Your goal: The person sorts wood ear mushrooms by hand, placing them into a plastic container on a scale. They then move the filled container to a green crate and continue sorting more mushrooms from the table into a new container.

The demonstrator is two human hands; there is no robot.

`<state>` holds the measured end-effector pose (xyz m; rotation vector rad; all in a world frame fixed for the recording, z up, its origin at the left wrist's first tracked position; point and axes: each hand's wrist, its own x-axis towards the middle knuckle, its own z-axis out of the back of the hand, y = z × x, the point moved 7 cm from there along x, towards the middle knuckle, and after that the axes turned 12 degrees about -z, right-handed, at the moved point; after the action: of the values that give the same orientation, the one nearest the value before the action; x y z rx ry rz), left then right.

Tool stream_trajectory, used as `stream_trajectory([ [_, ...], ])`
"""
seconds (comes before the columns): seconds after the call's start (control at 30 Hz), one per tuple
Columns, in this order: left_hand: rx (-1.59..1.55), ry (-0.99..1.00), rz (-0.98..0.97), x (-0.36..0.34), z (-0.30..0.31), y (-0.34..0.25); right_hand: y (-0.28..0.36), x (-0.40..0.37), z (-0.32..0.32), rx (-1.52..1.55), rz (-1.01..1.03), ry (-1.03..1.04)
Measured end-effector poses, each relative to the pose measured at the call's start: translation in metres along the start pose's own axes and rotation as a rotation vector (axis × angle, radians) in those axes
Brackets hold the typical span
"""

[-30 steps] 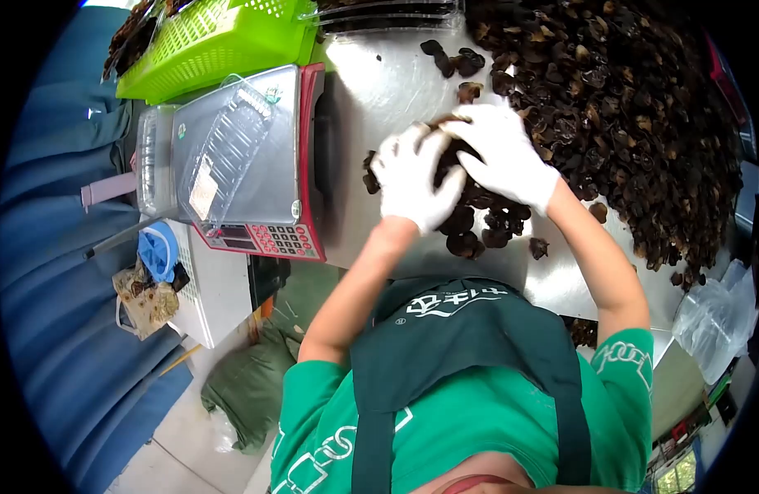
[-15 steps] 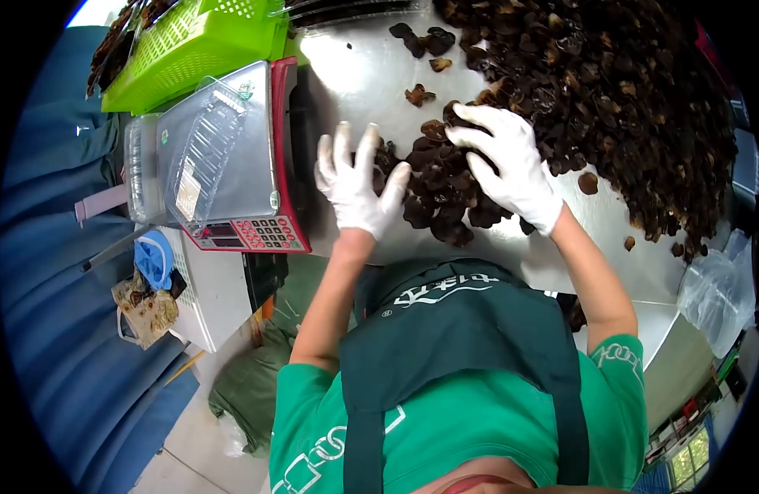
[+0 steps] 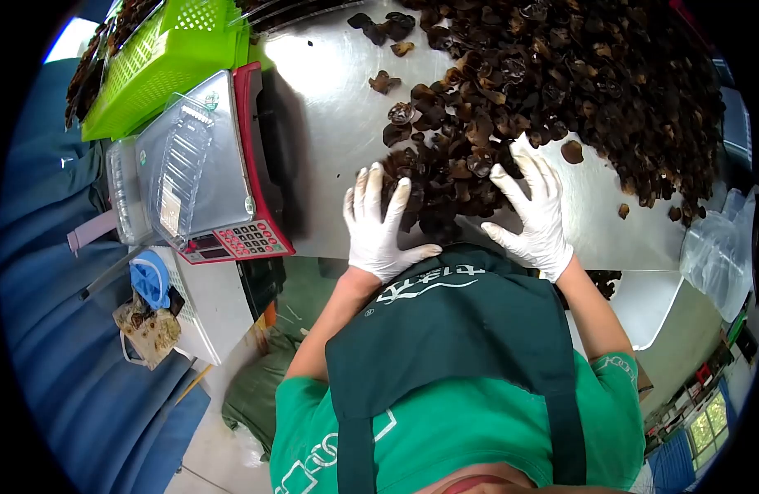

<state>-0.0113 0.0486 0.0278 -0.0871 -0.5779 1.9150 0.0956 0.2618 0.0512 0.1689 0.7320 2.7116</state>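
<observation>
Dark brown, wrinkled wood ear mushrooms (image 3: 457, 177) lie in a small heap near the front edge of the metal table (image 3: 322, 156). This heap runs into a much larger pile of wood ears (image 3: 577, 74) behind it. At the heap's left side is my left hand (image 3: 379, 230), in a white glove, its fingers stretched and thumb spread. Also gloved in white, my right hand (image 3: 537, 214) borders the heap on the right with its fingers apart. Both hands are open, and their fingertips are at the heap's edges; whether they touch single pieces is hard to tell.
Left of the heap stands a red-framed scale (image 3: 252, 156) with a clear plastic box (image 3: 186, 165) on its pan. Behind it is a bright green basket (image 3: 169, 70). Clear plastic bags (image 3: 719, 255) hang at the right edge, near a white bin (image 3: 643, 309).
Both hands have moved toward my body, the right one down from the top of the heap to its right side. The heap sits closer to the table's front edge.
</observation>
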Motion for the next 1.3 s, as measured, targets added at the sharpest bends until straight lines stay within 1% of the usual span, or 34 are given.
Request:
stream_trajectory([
  [0.03,0.006,0.019,0.052,-0.008,-0.003,0.004,-0.011,-0.013,-0.01,-0.008,-0.059,-0.022],
  [0.1,0.013,-0.012,0.051,-0.006,-0.009,0.003,-0.019,-0.026,-0.031,0.064,-0.179,-0.019],
  [0.17,-0.067,-0.073,0.024,0.01,-0.02,0.004,-0.004,-0.013,-0.039,0.149,-0.169,-0.074],
  [0.23,-0.011,0.003,0.046,0.034,-0.026,0.006,0.009,0.012,-0.042,0.211,-0.151,-0.154],
  [0.3,0.063,0.01,0.058,0.057,-0.021,0.013,0.013,0.038,-0.048,0.131,-0.118,-0.221],
  [0.33,0.083,0.03,0.067,0.067,-0.02,0.019,0.016,0.049,-0.048,0.091,-0.12,-0.204],
  [0.37,0.084,0.008,0.049,0.076,-0.016,0.024,0.017,0.059,-0.048,0.052,-0.122,-0.186],
  [0.43,0.062,0.037,-0.026,0.085,-0.014,0.026,0.022,0.067,-0.049,0.089,-0.055,-0.143],
  [0.5,0.015,0.054,-0.084,0.077,-0.02,0.016,0.028,0.057,-0.054,0.116,-0.023,-0.083],
  [0.57,-0.024,0.022,-0.113,0.054,-0.03,0.002,0.025,0.04,-0.06,0.181,0.07,-0.106],
  [0.63,0.008,-0.087,-0.141,0.047,-0.026,-0.008,0.03,0.029,-0.059,0.128,0.066,-0.097],
  [0.77,-0.025,-0.023,-0.096,0.066,-0.023,0.009,0.028,0.05,-0.058,0.083,0.021,-0.079],
  [0.8,-0.051,-0.053,-0.115,0.069,-0.023,0.011,0.031,0.054,-0.054,0.101,0.026,-0.103],
  [0.9,-0.11,-0.127,-0.191,0.06,-0.024,0.009,0.03,0.045,-0.057,0.15,0.125,-0.149],
  [0.97,-0.139,-0.2,-0.225,0.05,-0.027,0.001,0.032,0.036,-0.056,0.176,0.135,-0.163],
  [1.03,-0.193,-0.174,-0.154,0.061,-0.026,0.005,0.03,0.047,-0.053,0.237,0.104,-0.144],
  [1.1,-0.247,-0.095,-0.024,0.076,-0.027,0.016,0.023,0.063,-0.053,0.198,0.018,-0.099],
  [1.17,-0.338,-0.195,-0.015,0.084,-0.024,0.022,0.016,0.079,-0.051,0.417,-0.086,-0.014],
  [1.23,-0.419,-0.209,0.003,0.085,-0.028,0.028,0.019,0.085,-0.046,0.446,-0.092,0.037],
  [1.3,-0.421,-0.278,-0.012,0.085,-0.019,0.028,0.03,0.091,-0.034,0.371,-0.05,0.048],
])
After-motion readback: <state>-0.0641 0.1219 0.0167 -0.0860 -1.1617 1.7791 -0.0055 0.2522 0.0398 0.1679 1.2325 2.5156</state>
